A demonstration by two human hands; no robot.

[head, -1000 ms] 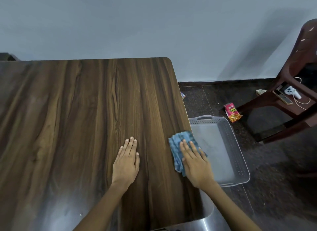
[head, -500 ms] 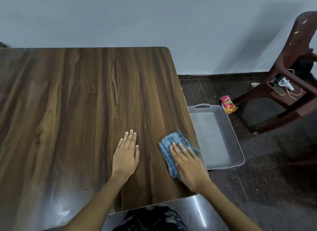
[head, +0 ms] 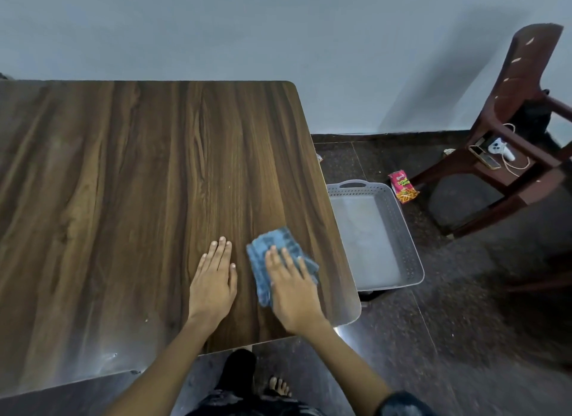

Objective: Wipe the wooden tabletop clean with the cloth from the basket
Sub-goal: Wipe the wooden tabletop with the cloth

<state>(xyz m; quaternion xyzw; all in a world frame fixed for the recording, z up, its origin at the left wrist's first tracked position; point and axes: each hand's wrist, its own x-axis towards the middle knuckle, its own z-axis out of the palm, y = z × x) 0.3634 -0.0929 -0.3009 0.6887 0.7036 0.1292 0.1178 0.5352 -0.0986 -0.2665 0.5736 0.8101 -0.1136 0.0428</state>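
A blue cloth (head: 272, 245) lies crumpled on the dark wooden tabletop (head: 139, 183), near its front right corner. My right hand (head: 292, 287) presses flat on the cloth, fingers spread over it, covering its near half. My left hand (head: 213, 282) rests palm-down on the bare wood just left of the cloth, holding nothing. The grey plastic basket (head: 411, 248) stands on the floor beside the table's right edge, with nothing in it.
A dark brown chair (head: 520, 112) stands at the right with a phone (head: 484, 160) and a white device on its seat. A red snack packet (head: 403, 186) lies on the floor behind the basket. A wall runs behind the table. My bare foot shows below the table's front edge.
My right hand has slid the cloth leftward, away from the table's right edge and closer to my left hand. My left hand has stayed in place.
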